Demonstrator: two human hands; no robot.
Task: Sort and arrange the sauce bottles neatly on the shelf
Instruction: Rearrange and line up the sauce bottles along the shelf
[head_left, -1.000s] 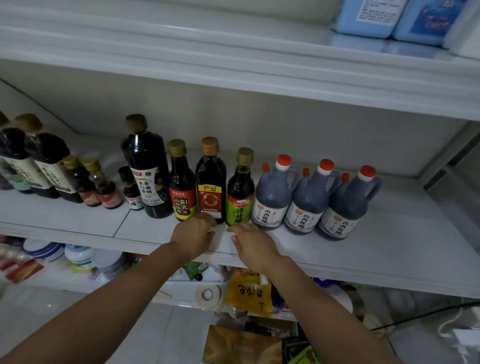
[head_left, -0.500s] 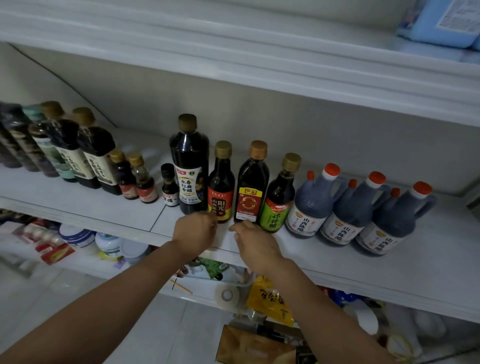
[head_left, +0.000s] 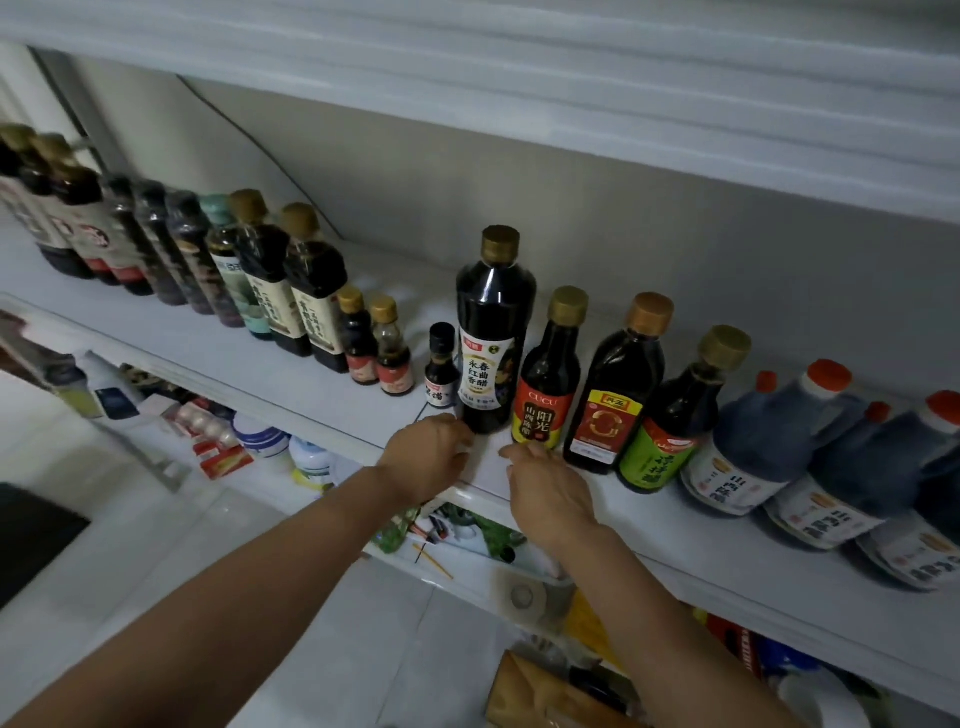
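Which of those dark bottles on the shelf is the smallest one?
The tiny black-capped bottle, just left of the tallest gold-capped bottle. It is shorter than the two small gold-capped bottles on its other side.

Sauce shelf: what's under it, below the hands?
Under the sauce shelf a lower shelf shows a tape roll, a white-and-blue tub and red packets. The left hand, right hand and forearms cover part of it; the back is unseen.
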